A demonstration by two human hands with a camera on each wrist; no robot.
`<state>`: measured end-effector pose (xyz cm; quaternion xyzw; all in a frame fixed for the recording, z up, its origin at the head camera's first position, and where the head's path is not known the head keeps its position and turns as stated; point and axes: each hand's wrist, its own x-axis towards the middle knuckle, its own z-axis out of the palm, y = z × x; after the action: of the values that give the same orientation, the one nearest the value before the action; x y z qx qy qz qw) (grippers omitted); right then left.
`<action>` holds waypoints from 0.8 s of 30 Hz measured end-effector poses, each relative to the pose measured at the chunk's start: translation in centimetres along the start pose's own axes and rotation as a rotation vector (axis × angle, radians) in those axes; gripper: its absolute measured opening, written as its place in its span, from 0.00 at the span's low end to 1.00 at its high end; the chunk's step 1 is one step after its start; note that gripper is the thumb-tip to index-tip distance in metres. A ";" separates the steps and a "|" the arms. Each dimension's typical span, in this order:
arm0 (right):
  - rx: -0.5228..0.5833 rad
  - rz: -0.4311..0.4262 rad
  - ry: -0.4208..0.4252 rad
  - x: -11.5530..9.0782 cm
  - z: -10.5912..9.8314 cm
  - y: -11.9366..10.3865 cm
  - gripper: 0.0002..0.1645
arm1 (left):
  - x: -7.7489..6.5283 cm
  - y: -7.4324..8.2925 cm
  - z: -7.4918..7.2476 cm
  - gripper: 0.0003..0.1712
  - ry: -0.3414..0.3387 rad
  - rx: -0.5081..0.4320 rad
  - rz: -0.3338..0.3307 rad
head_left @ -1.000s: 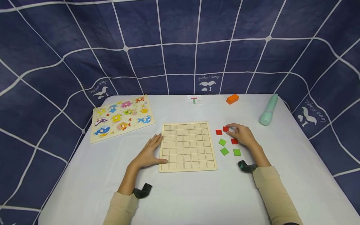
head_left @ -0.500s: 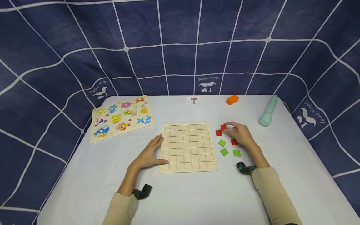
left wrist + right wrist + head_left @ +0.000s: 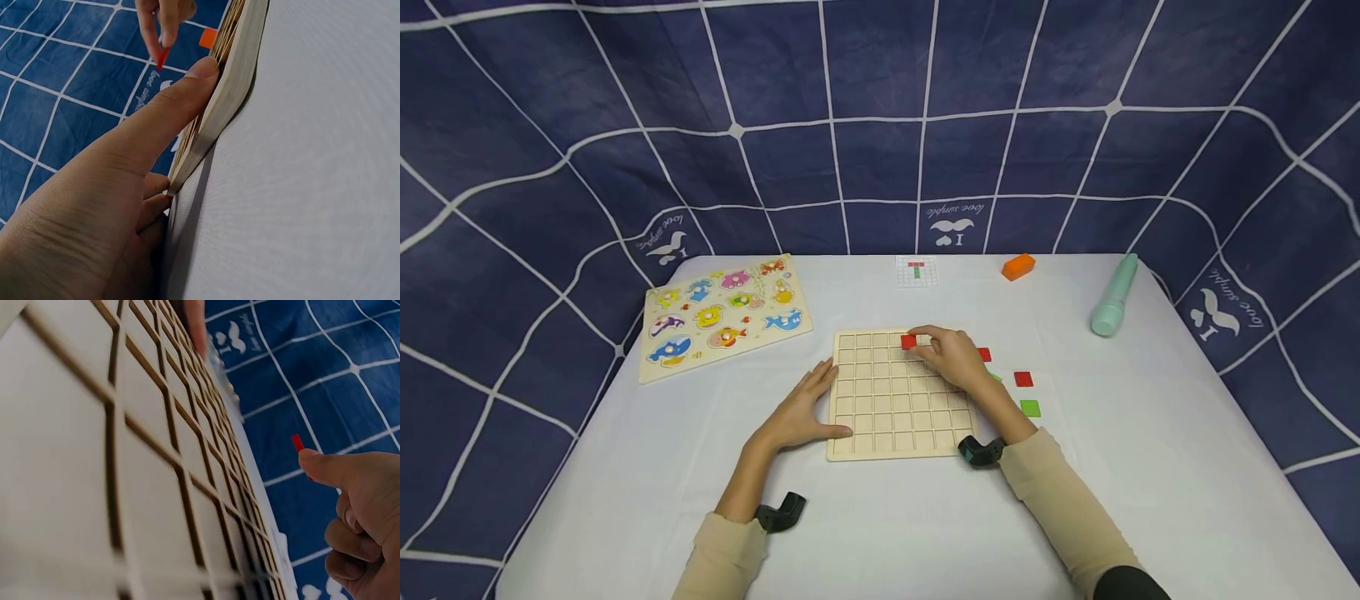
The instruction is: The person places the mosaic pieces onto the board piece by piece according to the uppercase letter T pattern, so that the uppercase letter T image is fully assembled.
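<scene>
My right hand [image 3: 953, 358] pinches a small red square tile [image 3: 908, 342] between thumb and fingertips over the upper part of the wooden grid board [image 3: 880, 400]. The right wrist view shows the pinched tile held clear of the board, its edge poking out past the thumb. My left hand [image 3: 801, 412] rests along the board's left edge with fingers extended. Its thumb [image 3: 156, 119] lies on the board's rim. Right of the board, a red tile [image 3: 1023, 379] and a green tile [image 3: 1031, 408] lie on the table; another red tile [image 3: 985, 355] and a green one are partly hidden by my right hand.
A wooden animal puzzle [image 3: 726, 317] lies at the back left. Along the back are a printed pattern card [image 3: 917, 272] with a red and green T, an orange block [image 3: 1018, 267] and a mint-green tapered cylinder [image 3: 1114, 296]. A patterned blue cloth [image 3: 880, 158] hangs behind.
My right hand has carried the red tile leftward from beside the board to above its upper cells. My left hand stays in place on the board's edge.
</scene>
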<state>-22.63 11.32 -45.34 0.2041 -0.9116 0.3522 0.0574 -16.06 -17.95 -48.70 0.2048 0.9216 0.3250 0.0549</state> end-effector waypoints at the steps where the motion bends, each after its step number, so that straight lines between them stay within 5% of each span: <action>1: 0.005 -0.006 0.001 0.2 0.6 -0.2 0.21 | 0.0 0.0 0.0 0.66 -0.001 -0.001 0.001; 10: 0.005 0.000 0.000 1.5 3.8 -0.9 0.21 | -0.1 0.2 -0.2 0.65 -0.007 -0.004 -0.003; 24: -0.021 -0.023 -0.052 1.6 5.1 -0.8 0.20 | -0.1 0.0 -0.1 0.65 -0.002 0.008 -0.010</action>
<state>-23.51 6.85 -48.28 0.2230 -0.9141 0.3365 0.0397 -15.98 -18.00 -48.64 0.2009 0.9238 0.3210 0.0564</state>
